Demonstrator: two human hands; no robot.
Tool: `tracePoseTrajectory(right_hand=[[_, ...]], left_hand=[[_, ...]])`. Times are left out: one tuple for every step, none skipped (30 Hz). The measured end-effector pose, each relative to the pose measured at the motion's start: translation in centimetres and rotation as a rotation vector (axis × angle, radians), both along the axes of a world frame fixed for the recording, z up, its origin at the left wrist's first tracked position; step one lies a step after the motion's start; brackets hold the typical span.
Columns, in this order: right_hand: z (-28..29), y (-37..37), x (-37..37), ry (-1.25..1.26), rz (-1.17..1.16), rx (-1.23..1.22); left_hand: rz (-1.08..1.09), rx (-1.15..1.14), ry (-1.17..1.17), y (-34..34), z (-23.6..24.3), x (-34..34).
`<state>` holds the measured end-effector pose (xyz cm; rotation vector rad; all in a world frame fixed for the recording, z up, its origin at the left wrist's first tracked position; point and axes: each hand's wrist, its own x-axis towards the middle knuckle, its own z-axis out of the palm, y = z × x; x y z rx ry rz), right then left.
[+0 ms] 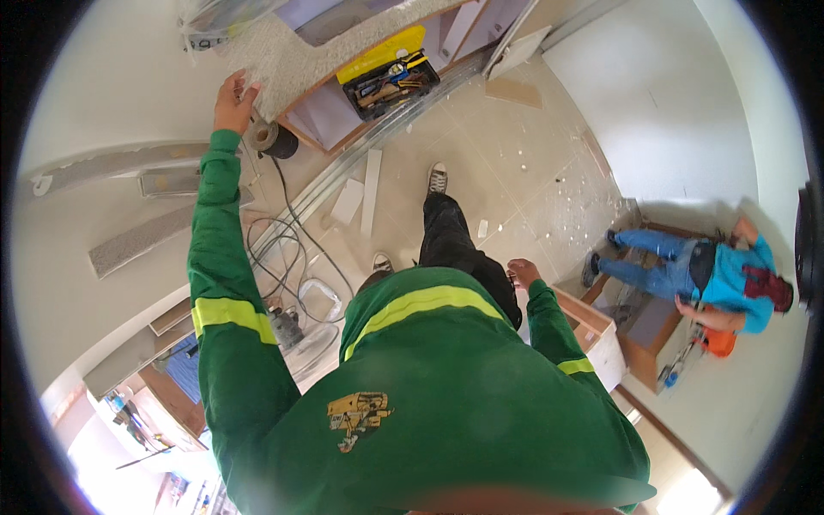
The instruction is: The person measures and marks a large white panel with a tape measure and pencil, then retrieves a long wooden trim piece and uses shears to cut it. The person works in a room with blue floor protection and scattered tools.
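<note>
My left hand [233,105] is stretched out at the far left, beside the corner of a speckled stone countertop [279,73]. Its thumb and fingers are apart, with nothing seen in them; whether it touches the stone I cannot tell. Just below that corner stands a dark cylinder with a pale round top [273,139]. My right hand [522,273] hangs low by my hip, fingers loosely bent and apart, nothing visible in it. Under the countertop, an open black toolbox with a yellow lid [386,64] holds several hand tools.
A tangled black cable [296,219] and a grey power tool [286,326] lie on the floor at left. Pale board strips [371,193] lie ahead of my feet. Stone strips [142,240] rest at the left wall. A person in a turquoise shirt [730,275] is at right, near wooden cabinets [592,343].
</note>
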<state>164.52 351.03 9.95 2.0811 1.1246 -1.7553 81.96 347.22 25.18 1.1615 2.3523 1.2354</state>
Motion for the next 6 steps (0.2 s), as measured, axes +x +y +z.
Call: tracePoseTrajectory(right_hand=[[-0.8,3.0,-1.2,-0.032,0.007,-0.010],[-1.7,6.1,-2.5,-0.040,0.112,-0.002],[-2.9,9.7,-3.9,0.036,0.166,-0.005],[-4.3,12.8,-5.3,0.069,0.214,-0.013],[-5.8,15.8,-6.7,0.021,0.254,-0.027],[-7.6,19.0,-8.3,0.017,0.367,0.045]], left_hand=[[0.032,-0.048,0.052,1.1,-0.4,-0.8],[0.065,-0.101,0.106,2.3,-0.9,-1.7],[0.098,-0.163,0.168,4.0,-1.5,-2.9],[0.105,-0.206,0.205,5.7,-2.4,-4.1],[0.113,-0.257,0.245,7.2,-3.7,-5.2],[0.146,-0.353,0.251,8.6,-5.2,-6.2]])
